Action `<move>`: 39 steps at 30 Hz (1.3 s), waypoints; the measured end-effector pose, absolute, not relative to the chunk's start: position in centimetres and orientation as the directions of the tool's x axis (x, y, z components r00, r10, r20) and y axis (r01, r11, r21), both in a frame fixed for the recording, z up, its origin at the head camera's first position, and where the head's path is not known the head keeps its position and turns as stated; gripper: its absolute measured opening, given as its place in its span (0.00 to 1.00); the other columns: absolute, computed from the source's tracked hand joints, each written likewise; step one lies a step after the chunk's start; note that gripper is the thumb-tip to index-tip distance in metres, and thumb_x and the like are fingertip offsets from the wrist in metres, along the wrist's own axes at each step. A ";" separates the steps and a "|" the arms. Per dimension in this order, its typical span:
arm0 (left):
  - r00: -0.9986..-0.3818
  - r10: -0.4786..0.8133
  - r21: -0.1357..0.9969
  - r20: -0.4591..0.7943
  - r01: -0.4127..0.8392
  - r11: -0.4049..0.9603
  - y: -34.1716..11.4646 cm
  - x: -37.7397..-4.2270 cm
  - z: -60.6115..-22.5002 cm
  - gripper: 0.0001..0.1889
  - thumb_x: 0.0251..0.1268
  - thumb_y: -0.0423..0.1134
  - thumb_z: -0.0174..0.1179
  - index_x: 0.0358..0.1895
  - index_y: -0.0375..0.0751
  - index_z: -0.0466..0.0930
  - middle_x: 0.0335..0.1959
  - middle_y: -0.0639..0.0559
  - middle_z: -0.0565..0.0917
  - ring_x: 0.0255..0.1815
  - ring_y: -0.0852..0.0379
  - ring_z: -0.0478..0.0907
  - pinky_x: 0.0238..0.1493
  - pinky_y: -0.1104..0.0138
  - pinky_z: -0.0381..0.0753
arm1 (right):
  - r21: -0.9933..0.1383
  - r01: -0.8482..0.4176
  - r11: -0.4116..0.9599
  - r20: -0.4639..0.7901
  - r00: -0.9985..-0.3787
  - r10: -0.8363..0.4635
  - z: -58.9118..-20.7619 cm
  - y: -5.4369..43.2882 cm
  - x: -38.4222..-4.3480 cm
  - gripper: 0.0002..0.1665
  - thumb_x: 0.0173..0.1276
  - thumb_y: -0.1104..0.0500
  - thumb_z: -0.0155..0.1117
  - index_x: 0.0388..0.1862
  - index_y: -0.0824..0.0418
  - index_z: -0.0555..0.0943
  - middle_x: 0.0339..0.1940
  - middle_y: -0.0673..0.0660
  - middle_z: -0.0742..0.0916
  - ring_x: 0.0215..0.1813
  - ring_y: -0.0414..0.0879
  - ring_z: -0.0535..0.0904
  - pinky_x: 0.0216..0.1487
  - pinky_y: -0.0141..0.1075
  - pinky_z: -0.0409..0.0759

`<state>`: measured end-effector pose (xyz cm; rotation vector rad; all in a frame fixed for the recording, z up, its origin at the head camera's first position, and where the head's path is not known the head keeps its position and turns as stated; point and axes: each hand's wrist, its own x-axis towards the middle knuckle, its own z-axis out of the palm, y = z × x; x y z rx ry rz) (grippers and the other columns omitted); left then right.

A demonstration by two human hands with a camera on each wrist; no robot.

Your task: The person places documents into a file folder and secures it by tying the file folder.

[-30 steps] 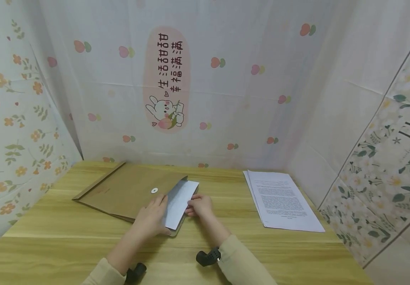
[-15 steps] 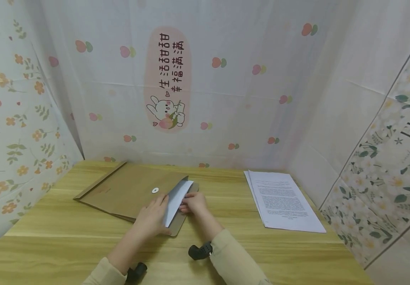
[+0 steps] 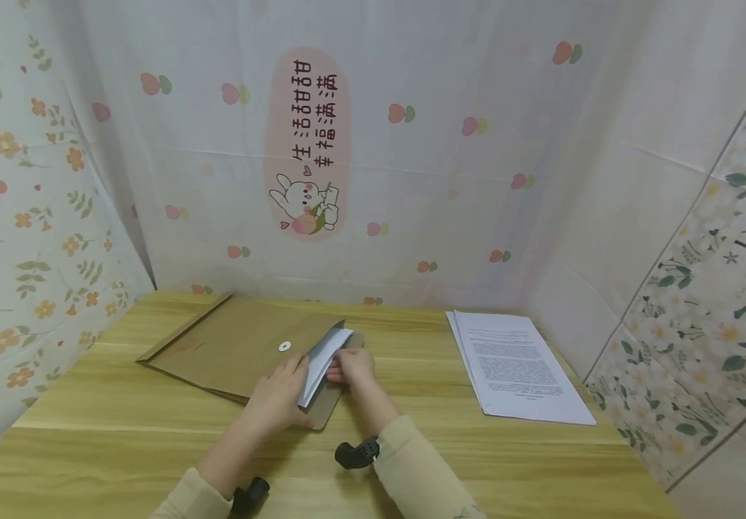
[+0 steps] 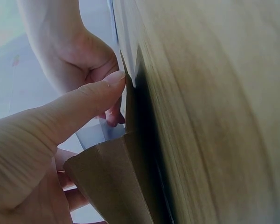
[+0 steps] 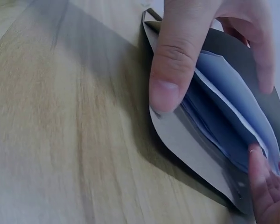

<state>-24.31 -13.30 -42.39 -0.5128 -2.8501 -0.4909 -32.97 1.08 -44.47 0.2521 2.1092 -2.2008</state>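
A brown paper document envelope (image 3: 236,339) with a white button lies flat on the table in the head view, its mouth facing right. White sheets of paper (image 3: 322,366) stick out of that mouth, bowed and mostly hidden inside. My left hand (image 3: 278,393) holds the mouth apart, its thumb on the lower flap (image 5: 177,140) and its fingers on the upper panel. At the outer edge of the sheets is my right hand (image 3: 354,369), its fingertips pinching the paper's edge in the right wrist view. In the left wrist view its fingers look bent, partly behind the envelope edge.
Another stack of printed sheets (image 3: 518,367) lies at the right side of the wooden table (image 3: 424,447). Patterned cloth (image 3: 437,202) hangs behind the table and at both sides. A black wrist camera (image 3: 356,454) sits at each wrist.
The white sheets have slid left, deeper into the envelope, and bow more now. My right hand has moved left with them, while my left hand stays on the envelope mouth.
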 end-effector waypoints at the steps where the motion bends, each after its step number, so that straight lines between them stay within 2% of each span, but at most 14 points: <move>1: -0.920 0.301 0.287 0.252 0.368 0.884 -13.3 -24.3 -42.4 0.61 0.23 0.51 0.83 0.67 0.26 0.61 0.67 0.33 0.64 0.63 0.36 0.66 0.48 0.39 0.73 | -0.983 0.174 -0.056 -0.177 -0.982 0.065 -44.4 1.1 -32.9 0.13 0.65 0.69 0.54 0.42 0.79 0.77 0.20 0.60 0.83 0.15 0.42 0.79 0.22 0.33 0.82; 5: -0.921 0.301 0.291 0.248 0.367 0.883 -13.3 -24.4 -42.4 0.61 0.24 0.51 0.83 0.68 0.26 0.61 0.67 0.33 0.64 0.64 0.36 0.65 0.48 0.39 0.73 | -0.984 0.163 -0.069 -0.169 -0.981 0.090 -44.5 1.0 -32.9 0.14 0.65 0.66 0.55 0.43 0.79 0.78 0.20 0.62 0.84 0.16 0.43 0.80 0.20 0.33 0.81; 8: -0.918 0.305 0.282 0.253 0.372 0.884 -13.3 -24.4 -42.5 0.61 0.24 0.52 0.82 0.67 0.25 0.62 0.67 0.33 0.64 0.64 0.36 0.66 0.48 0.39 0.73 | -0.987 0.143 -0.071 -0.149 -0.984 0.098 -44.5 0.9 -32.9 0.14 0.65 0.68 0.56 0.44 0.79 0.79 0.19 0.60 0.84 0.16 0.42 0.80 0.20 0.32 0.81; 14: -0.920 0.305 0.283 0.248 0.370 0.885 -13.4 -24.5 -42.8 0.61 0.24 0.51 0.83 0.67 0.25 0.62 0.66 0.33 0.65 0.62 0.36 0.67 0.47 0.40 0.74 | -0.993 0.109 -0.052 -0.114 -0.989 0.097 -44.6 1.1 -33.3 0.10 0.62 0.72 0.56 0.39 0.78 0.81 0.17 0.58 0.82 0.15 0.41 0.79 0.20 0.32 0.81; 28: -0.926 0.308 0.296 0.219 0.364 0.883 -13.5 -24.4 -42.8 0.60 0.28 0.51 0.82 0.68 0.25 0.61 0.67 0.33 0.64 0.63 0.36 0.66 0.48 0.40 0.73 | -0.993 0.115 0.004 -0.114 -0.990 0.086 -44.8 0.0 -33.8 0.08 0.61 0.73 0.57 0.34 0.77 0.82 0.17 0.59 0.83 0.14 0.41 0.79 0.19 0.32 0.80; 30: -0.924 0.311 0.293 0.223 0.368 0.882 -13.5 -24.3 -42.7 0.59 0.29 0.51 0.82 0.68 0.25 0.61 0.67 0.33 0.64 0.62 0.36 0.67 0.47 0.40 0.73 | -0.992 0.123 0.012 -0.121 -0.989 0.088 -44.7 -0.1 -33.9 0.08 0.62 0.73 0.57 0.34 0.77 0.82 0.17 0.60 0.83 0.14 0.41 0.79 0.18 0.31 0.80; 34: -0.920 0.303 0.304 0.246 0.371 0.878 -13.5 -24.5 -42.4 0.59 0.29 0.50 0.82 0.68 0.25 0.61 0.67 0.33 0.64 0.62 0.37 0.67 0.47 0.40 0.73 | -0.994 0.112 -0.002 -0.112 -0.987 0.117 -44.5 -0.4 -34.1 0.11 0.61 0.74 0.58 0.42 0.79 0.79 0.17 0.60 0.82 0.13 0.41 0.77 0.16 0.30 0.78; 39: -0.926 0.297 0.312 0.235 0.361 0.879 -13.5 -24.6 -42.1 0.59 0.29 0.50 0.82 0.68 0.26 0.60 0.68 0.33 0.63 0.63 0.37 0.66 0.48 0.40 0.73 | -0.994 0.105 -0.018 -0.107 -0.981 0.164 -44.4 -0.5 -34.3 0.17 0.59 0.75 0.60 0.48 0.77 0.75 0.20 0.61 0.83 0.12 0.41 0.77 0.15 0.31 0.78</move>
